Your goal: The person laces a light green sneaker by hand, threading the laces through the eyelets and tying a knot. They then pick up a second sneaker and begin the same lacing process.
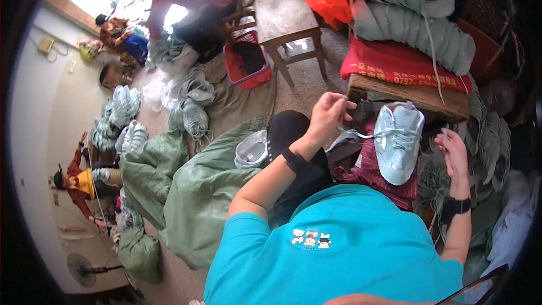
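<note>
A pale blue-white sneaker (399, 144) rests on a dark red patterned cloth (372, 161) over my lap, toe toward me. Its pale laces (402, 135) cross the tongue, and one loose length trails off the shoe's left side. Up and to the left of the shoe, my left hand (332, 114) is closed in a pinch on a thin pale piece that looks like a shoelace end. My right hand (453, 151), to the shoe's right, pinches another small pale tip, apparently of shoelace too. Both hands are apart from the shoe's body.
A wooden bench (406, 95) with a red cloth (395, 62) bears stacked shoe uppers (412, 31) ahead. Bundled uppers (491, 147) hang at right. Left are green sacks (206, 192), a red basket (248, 79) and a wooden stool (287, 17). Several people work farther off.
</note>
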Motion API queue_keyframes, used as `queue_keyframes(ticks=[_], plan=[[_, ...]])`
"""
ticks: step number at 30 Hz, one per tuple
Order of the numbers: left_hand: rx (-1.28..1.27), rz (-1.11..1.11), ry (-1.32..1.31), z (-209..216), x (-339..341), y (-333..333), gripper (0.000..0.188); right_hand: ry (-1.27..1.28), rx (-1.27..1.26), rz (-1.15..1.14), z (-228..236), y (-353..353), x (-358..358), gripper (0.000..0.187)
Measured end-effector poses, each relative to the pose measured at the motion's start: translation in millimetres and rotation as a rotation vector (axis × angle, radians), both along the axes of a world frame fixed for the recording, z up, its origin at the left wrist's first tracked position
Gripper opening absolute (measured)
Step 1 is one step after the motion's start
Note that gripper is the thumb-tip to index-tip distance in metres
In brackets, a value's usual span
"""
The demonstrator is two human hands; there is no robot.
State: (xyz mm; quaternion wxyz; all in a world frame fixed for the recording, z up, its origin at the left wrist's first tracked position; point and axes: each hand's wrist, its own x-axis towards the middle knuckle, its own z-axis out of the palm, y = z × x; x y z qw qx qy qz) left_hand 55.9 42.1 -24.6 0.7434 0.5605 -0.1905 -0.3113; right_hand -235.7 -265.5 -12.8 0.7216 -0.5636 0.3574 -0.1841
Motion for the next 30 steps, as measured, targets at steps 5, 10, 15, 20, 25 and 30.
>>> queue_keyframes(ticks=[5, 10, 15, 20, 25, 30], plan=[[0.047, -0.068, 0.109, 0.0, -45.1, -39.3, 0.013, 0.09, -0.234, 0.175, 14.0, 34.9, 44.2, 0.023], [0.124, -0.145, -0.012, -14.1, -57.3, -51.5, 0.016, 0.104, -0.507, 0.269, 4.7, 42.6, 55.4, 0.013], [0.169, -0.222, 0.022, -15.7, -62.9, -58.7, 0.018, 0.107, -0.565, 0.314, 1.4, 37.3, 52.0, 0.011], [0.29, -0.278, 0.004, -9.9, -63.1, -64.6, 0.016, 0.151, -0.5, 0.478, 6.3, 22.7, 55.2, 0.01], [0.462, -0.254, -0.393, -11.2, -47.1, -57.4, 0.019, 0.241, -1.167, 0.564, 31.6, 33.6, 79.1, 0.013], [0.726, -0.404, -0.87, 48.5, -46.4, -84.4, 0.018, 0.233, -1.586, 0.578, 42.6, 48.3, 75.6, 0.015]])
